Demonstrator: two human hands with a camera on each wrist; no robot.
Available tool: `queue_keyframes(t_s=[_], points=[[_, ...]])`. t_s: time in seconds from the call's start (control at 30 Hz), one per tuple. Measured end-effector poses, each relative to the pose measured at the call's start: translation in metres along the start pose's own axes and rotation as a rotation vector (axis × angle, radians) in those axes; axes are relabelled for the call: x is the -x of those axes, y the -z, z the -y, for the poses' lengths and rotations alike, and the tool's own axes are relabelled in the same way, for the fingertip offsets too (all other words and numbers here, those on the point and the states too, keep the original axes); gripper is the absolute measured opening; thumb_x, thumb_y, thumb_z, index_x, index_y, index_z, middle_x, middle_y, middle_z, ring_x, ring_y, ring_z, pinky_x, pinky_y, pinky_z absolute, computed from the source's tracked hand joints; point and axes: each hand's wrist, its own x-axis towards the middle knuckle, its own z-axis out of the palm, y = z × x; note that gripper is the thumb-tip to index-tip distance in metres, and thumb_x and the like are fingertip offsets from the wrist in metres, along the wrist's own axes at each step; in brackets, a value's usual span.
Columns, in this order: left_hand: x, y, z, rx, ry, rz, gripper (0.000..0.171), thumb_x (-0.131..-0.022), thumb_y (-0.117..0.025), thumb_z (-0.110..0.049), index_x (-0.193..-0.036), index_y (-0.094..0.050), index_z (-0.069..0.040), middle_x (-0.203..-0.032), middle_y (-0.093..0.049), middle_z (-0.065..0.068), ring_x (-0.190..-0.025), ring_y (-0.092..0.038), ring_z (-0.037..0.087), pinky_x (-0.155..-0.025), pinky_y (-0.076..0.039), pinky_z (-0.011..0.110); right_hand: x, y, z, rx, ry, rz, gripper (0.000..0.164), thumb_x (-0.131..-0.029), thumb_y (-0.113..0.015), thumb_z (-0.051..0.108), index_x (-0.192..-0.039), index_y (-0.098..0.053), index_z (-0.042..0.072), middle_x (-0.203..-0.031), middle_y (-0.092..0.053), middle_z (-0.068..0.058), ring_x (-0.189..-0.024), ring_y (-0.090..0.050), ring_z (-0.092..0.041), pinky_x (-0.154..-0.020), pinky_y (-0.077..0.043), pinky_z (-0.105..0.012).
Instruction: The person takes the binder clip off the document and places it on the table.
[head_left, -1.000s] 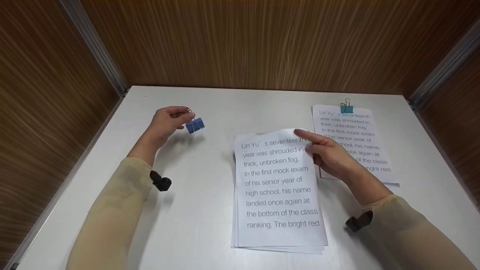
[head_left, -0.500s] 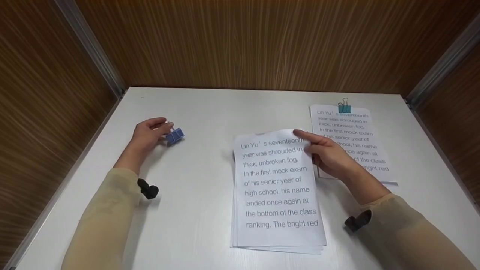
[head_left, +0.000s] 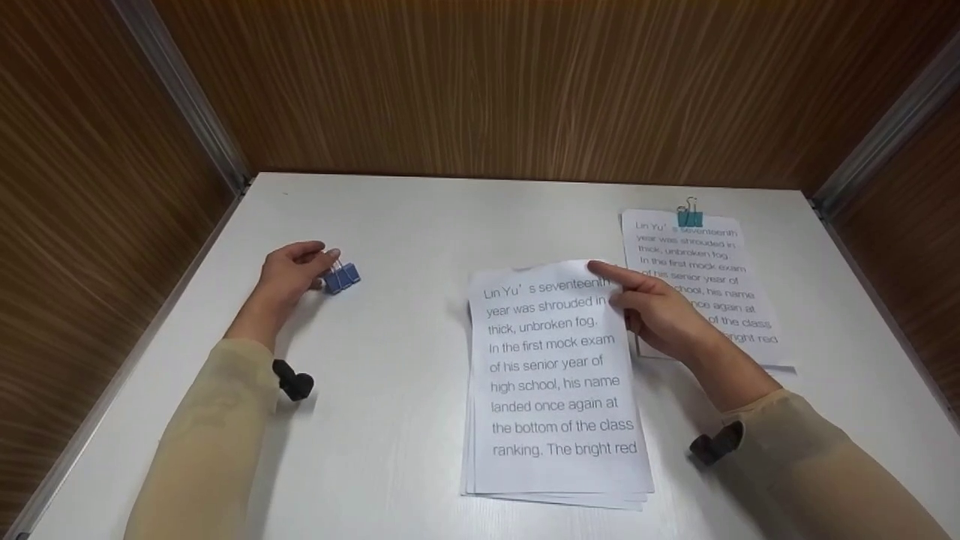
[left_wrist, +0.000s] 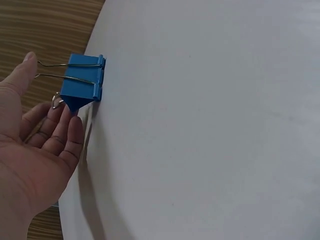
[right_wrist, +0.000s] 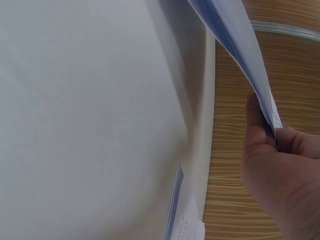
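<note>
My left hand (head_left: 289, 274) is over the left part of the table. Its thumb and fingers hold a blue binder clip (head_left: 343, 278) by the wire handles. In the left wrist view the thumb lies at the ends of one handle of the binder clip (left_wrist: 81, 77), and the fingertips are at the other side. Whether the clip touches the table I cannot tell. With my right hand (head_left: 664, 311) I pinch the upper right edge of a stack of printed sheets (head_left: 555, 375). The right wrist view shows the sheets (right_wrist: 245, 55) raised and bent between thumb and fingers.
Behind my right hand lies another printed stack (head_left: 686, 251), with a teal binder clip (head_left: 690, 217) on its top edge. The white table (head_left: 420, 225) is bounded by wood-grain panels (head_left: 510, 90) at the back and sides.
My left hand has moved left and toward me, carrying the blue binder clip, then shifted only slightly. My right hand and the sheets have hardly moved.
</note>
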Motion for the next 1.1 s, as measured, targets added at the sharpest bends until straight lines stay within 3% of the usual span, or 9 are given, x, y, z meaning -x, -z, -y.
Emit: queue_keyframes(t_s=[0.2,0.53,0.7,0.9,1.1], points=[[0.001,0.000,-0.001,-0.010,0.020,0.012,0.077,-0.103,-0.070,-0.045,-0.162,-0.041,-0.004,-0.151,-0.055,0.015,-0.135,-0.056,0.025,-0.108,-0.050,0.035,-0.001,-0.001,-0.002,-0.016,-0.001,0.008,0.060,-0.108,-0.038,-0.006,-0.165,-0.039,0.012,-0.161,-0.048,-0.019,-0.131,-0.063,-0.026,-0.089,-0.059,-0.031],[0.002,0.003,-0.002,-0.001,0.030,0.012,0.077,-0.103,-0.069,-0.044,-0.163,-0.040,-0.004,-0.158,-0.051,0.015,-0.145,-0.049,0.026,-0.117,-0.044,0.039,-0.003,0.000,-0.003,-0.017,-0.001,0.009,0.060,-0.108,-0.038,-0.006,-0.165,-0.039,0.012,-0.161,-0.047,-0.019,-0.131,-0.063,-0.026,-0.088,-0.060,-0.031],[0.004,0.004,-0.007,-0.047,0.034,0.000,0.080,-0.102,-0.069,-0.050,-0.163,-0.040,-0.007,-0.160,-0.050,0.013,-0.147,-0.047,0.026,-0.121,-0.039,0.041,-0.004,0.001,-0.004,-0.014,-0.007,-0.001,0.059,-0.109,-0.038,-0.006,-0.165,-0.040,0.013,-0.162,-0.046,-0.019,-0.132,-0.062,-0.027,-0.090,-0.059,-0.032],[0.014,-0.005,-0.023,-0.144,-0.058,-0.056,0.083,-0.100,-0.067,-0.057,-0.161,-0.043,-0.006,-0.160,-0.049,0.014,-0.150,-0.043,0.028,-0.123,-0.036,0.043,-0.005,0.001,-0.005,-0.002,-0.008,-0.030,0.060,-0.108,-0.040,-0.006,-0.164,-0.041,0.014,-0.161,-0.046,-0.018,-0.130,-0.063,-0.026,-0.089,-0.059,-0.031],[0.032,-0.030,-0.046,-0.247,-0.213,-0.082,0.084,-0.099,-0.067,-0.061,-0.160,-0.045,-0.007,-0.162,-0.047,0.012,-0.151,-0.041,0.029,-0.124,-0.034,0.045,-0.007,0.000,-0.005,0.012,0.002,-0.055,0.061,-0.107,-0.040,-0.007,-0.164,-0.042,0.014,-0.161,-0.046,-0.017,-0.130,-0.063,-0.025,-0.090,-0.060,-0.031]])
